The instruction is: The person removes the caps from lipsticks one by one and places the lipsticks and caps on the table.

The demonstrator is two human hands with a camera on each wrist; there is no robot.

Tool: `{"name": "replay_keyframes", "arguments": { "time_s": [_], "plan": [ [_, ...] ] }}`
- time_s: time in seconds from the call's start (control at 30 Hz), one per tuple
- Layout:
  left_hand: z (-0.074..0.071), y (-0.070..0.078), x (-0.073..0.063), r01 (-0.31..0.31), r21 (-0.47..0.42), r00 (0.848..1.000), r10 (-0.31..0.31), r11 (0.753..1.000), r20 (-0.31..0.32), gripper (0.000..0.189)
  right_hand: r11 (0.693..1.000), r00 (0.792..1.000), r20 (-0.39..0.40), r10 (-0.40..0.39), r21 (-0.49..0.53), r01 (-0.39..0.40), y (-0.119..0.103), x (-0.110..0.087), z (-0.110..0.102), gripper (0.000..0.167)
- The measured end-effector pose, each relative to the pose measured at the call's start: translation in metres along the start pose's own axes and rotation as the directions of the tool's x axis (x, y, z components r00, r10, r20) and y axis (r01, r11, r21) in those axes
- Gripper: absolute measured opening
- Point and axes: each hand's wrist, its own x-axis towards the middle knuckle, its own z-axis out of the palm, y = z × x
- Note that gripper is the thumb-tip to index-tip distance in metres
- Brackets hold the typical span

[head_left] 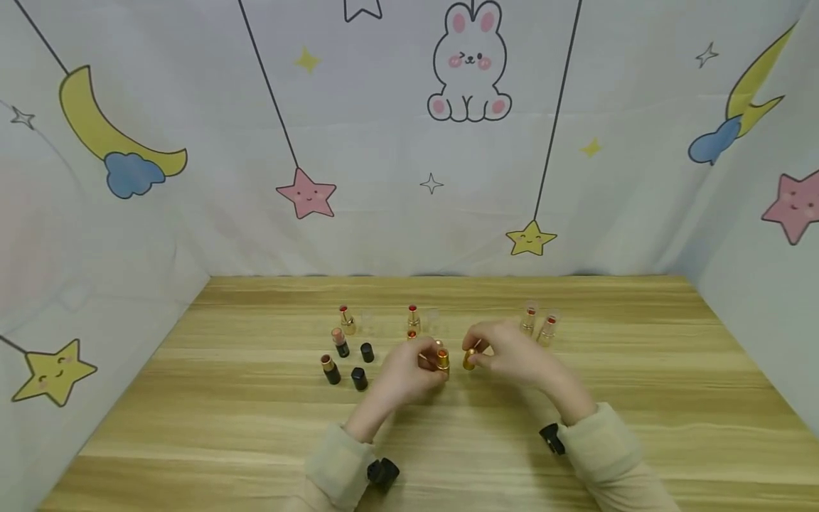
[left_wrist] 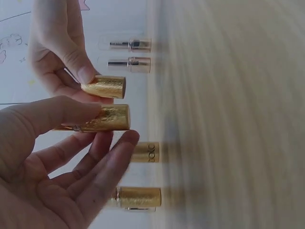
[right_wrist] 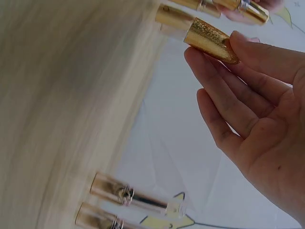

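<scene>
Between thumb and fingers, my left hand (head_left: 409, 371) grips a gold lipstick tube (head_left: 443, 363), held upright with its red-orange tip showing in the head view. A gold cap (head_left: 470, 359) with a rounded end is pinched by my right hand (head_left: 512, 353). In the left wrist view, the cap (left_wrist: 106, 87) is close beside the lipstick tube (left_wrist: 114, 118). The right wrist view shows the cap (right_wrist: 209, 42) with its wide end pointing away from the palm. Just behind the left hand stands a red lipstick (head_left: 411, 334), partly hidden by it.
At left stand black-cased lipsticks (head_left: 330, 370) beside black caps (head_left: 359, 379). Gold-based lipsticks (head_left: 346, 321) and clear caps (head_left: 433, 318) are farther back. Two lipsticks under clear covers (head_left: 547, 331) stand behind the right hand. A printed curtain (head_left: 384, 235) borders the wooden table (head_left: 224, 419).
</scene>
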Motion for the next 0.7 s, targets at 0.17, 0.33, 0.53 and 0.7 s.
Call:
{"name": "replay_keyframes", "arguments": {
  "time_s": [0.17,0.33,0.53,0.7],
  "plan": [
    [-0.010,-0.001,-0.001,0.014,0.109,0.999,-0.018,0.994,0.040,0.013,0.999,1.000,0.020,-0.004,-0.052,0.005,-0.009,0.006,0.012,0.006],
    [-0.017,-0.002,-0.004,0.055,0.189,0.997,-0.063,0.980,0.036,0.012,0.998,1.000,0.029,-0.011,-0.066,0.012,-0.016,0.008,0.022,0.007],
    [-0.021,-0.006,-0.006,0.077,0.258,0.997,-0.081,0.963,0.004,0.014,0.998,0.999,0.013,-0.032,-0.059,0.032,-0.020,0.011,0.032,0.006],
    [-0.023,-0.009,-0.005,0.092,0.274,0.996,-0.093,0.957,-0.011,0.018,0.998,0.999,-0.001,-0.045,-0.041,0.045,-0.022,0.012,0.036,0.008]
  ]
}}
